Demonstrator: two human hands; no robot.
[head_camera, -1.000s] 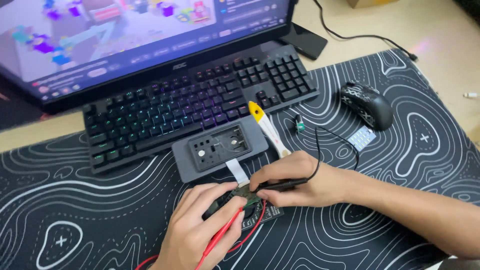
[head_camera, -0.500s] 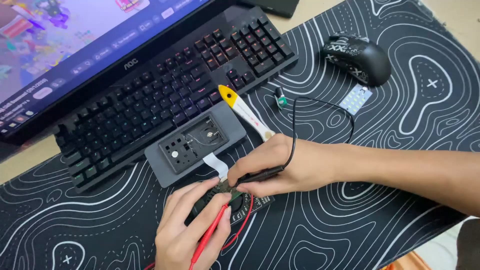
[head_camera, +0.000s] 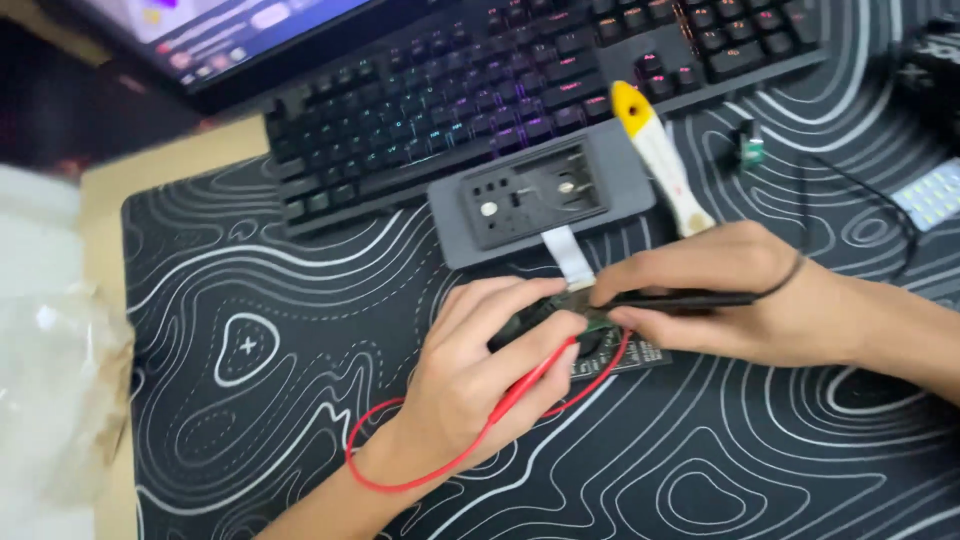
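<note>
Two probes pinched: red probe (head_camera: 530, 385) in left hand (head_camera: 480, 385), black probe (head_camera: 690, 298) in right hand (head_camera: 740, 300), tips on board (head_camera: 625, 355) at 6 o'clock of grey case (head_camera: 540, 195). Light, stiff, probably fragile; best held by edges.

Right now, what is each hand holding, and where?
Left hand pinches the red probe along its shaft; right hand grips the black probe mid-body, over the circuit board.
</note>
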